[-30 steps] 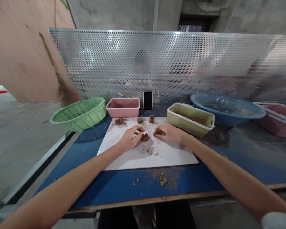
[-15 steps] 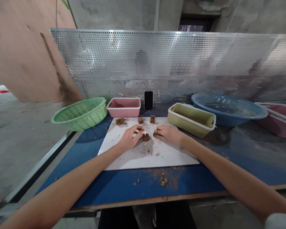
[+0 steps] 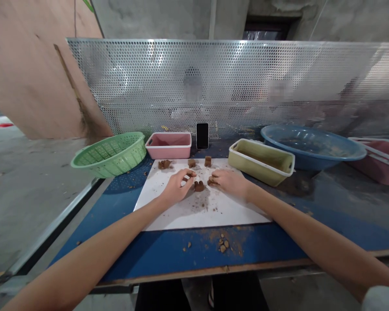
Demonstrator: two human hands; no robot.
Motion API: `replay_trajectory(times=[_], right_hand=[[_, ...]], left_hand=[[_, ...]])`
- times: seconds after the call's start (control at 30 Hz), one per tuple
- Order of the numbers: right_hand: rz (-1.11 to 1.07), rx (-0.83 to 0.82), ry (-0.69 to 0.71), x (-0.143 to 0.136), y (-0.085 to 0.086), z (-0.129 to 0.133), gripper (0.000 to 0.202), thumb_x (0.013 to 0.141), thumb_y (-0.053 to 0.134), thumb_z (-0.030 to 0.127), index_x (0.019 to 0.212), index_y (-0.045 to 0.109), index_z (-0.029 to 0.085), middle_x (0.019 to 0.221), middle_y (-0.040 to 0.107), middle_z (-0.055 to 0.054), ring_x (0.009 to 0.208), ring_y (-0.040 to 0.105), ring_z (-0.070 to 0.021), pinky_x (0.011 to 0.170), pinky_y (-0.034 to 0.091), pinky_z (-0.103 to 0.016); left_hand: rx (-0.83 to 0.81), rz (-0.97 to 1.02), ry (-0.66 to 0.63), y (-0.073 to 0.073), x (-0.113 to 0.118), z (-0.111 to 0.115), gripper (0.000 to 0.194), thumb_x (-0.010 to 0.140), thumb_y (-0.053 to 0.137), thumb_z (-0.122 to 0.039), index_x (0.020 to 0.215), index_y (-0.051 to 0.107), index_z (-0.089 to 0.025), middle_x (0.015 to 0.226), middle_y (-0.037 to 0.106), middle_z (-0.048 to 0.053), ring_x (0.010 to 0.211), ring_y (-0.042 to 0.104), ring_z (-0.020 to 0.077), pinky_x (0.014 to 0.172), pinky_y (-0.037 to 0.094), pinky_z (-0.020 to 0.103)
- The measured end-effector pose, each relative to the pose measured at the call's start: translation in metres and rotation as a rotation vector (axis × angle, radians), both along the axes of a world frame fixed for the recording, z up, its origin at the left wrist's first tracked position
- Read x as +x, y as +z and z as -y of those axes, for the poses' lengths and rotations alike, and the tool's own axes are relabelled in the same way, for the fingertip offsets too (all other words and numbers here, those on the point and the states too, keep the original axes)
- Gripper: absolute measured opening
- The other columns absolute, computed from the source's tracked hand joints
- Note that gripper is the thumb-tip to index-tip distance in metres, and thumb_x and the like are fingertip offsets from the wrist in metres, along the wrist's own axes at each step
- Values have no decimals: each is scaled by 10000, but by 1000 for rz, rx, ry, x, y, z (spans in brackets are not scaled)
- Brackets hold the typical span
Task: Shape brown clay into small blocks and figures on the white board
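My left hand (image 3: 176, 188) rests over a white board (image 3: 168, 216), fingers arched and thumb apart. Brown shows along its fingertips; I cannot tell whether that is clay or dirt. Just right of the thumb sits a small notched brown clay piece (image 3: 199, 186), between my two hands. My right hand (image 3: 228, 182) lies palm down, its fingertips closed over a brown clay lump (image 3: 211, 182) that they partly hide. Along the board's far edge are a crumbly clay clump (image 3: 164, 164), a small clay block (image 3: 191, 163) and an upright clay block (image 3: 208, 161).
Behind the board stand a pink basket (image 3: 168, 151) and a phone (image 3: 202, 136). A green colander (image 3: 116, 155) is at left; an olive basket (image 3: 262, 162) and blue basin (image 3: 314, 142) are at right. Pebbles (image 3: 224, 245) lie in front. A perforated metal panel (image 3: 227, 86) closes off the back.
Both hands stay almost in place. The right fingertips have shifted very slightly on the clay lump, and the whole view has moved a little.
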State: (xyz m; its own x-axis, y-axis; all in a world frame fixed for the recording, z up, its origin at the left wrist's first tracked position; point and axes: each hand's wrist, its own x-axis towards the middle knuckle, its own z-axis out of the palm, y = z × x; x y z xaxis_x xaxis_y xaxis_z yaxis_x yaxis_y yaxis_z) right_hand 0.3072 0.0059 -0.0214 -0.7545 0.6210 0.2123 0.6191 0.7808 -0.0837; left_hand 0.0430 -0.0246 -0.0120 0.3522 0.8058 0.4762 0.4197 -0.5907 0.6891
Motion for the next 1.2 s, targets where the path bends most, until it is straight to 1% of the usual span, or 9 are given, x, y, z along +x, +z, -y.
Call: replay_trajectory(times=[0.23,0.37,0.5,0.63,0.77,0.87,0.97,1.07,1.2], right_hand=[[52,35,-30,-1,3,2,306,1108,482,328,1014,725,168,988,663,-88,903,611,-200,823,427,-319],[60,44,-100,-4,5,4,296,1108,477,327,1034,721,175,1015,667,-92,925,620,-207,813,429,-312],[56,31,-58,-7,2,5,270,1100,495,294,1040,730,174,1004,670,-92,925,625,-205,836,442,-310],[-11,3,-79,-3,4,6,322,1108,464,317,1046,742,167,996,677,-96,905,629,-206,835,459,-321],[-334,-135,-131,0,15,11,316,1075,519,352,1032,787,188,977,717,-99,916,650,-219,865,475,-333],[-591,-256,-213,-5,22,18,343,1020,596,453,986,804,182,906,746,-83,825,649,-219,772,470,-323],[-726,-490,-171,-13,25,26,392,951,668,542,931,801,174,851,749,-54,778,630,-200,727,453,-307],[-772,-658,-88,-22,24,34,399,907,715,573,890,781,180,838,734,-30,765,606,-172,730,443,-291],[-774,-751,-39,-32,25,43,414,895,728,586,867,751,174,818,691,-23,744,558,-153,696,413,-280]], left_hand=[[-11,-8,15,2,0,1,185,965,545,-259,1064,686,-189,1086,762,94,1011,731,219,867,612,349],[4,-15,21,2,0,2,183,962,535,-240,1051,687,-190,1086,763,92,1013,727,214,883,609,350],[-2,-10,17,0,0,0,183,964,540,-254,1055,687,-191,1080,764,90,1014,728,216,886,610,350],[7,-5,24,-2,0,-1,184,962,539,-256,1048,689,-194,1087,765,87,1023,727,215,889,611,344],[19,-4,11,-3,-1,-2,178,967,554,-271,1043,694,-190,1067,763,89,994,729,211,864,619,340],[70,5,-11,-3,-2,-2,222,963,616,-310,1126,699,-184,1114,754,102,995,724,212,838,621,338],[164,-18,-74,-2,-3,1,449,899,759,-390,1297,671,-203,1242,717,122,1115,692,246,884,616,369],[255,-62,-111,-2,-2,7,612,817,861,-436,1358,659,-233,1314,678,133,1205,656,280,999,579,434],[374,-51,-108,-2,4,14,399,841,854,-388,1186,734,-226,1177,704,110,1105,673,251,988,564,420]])
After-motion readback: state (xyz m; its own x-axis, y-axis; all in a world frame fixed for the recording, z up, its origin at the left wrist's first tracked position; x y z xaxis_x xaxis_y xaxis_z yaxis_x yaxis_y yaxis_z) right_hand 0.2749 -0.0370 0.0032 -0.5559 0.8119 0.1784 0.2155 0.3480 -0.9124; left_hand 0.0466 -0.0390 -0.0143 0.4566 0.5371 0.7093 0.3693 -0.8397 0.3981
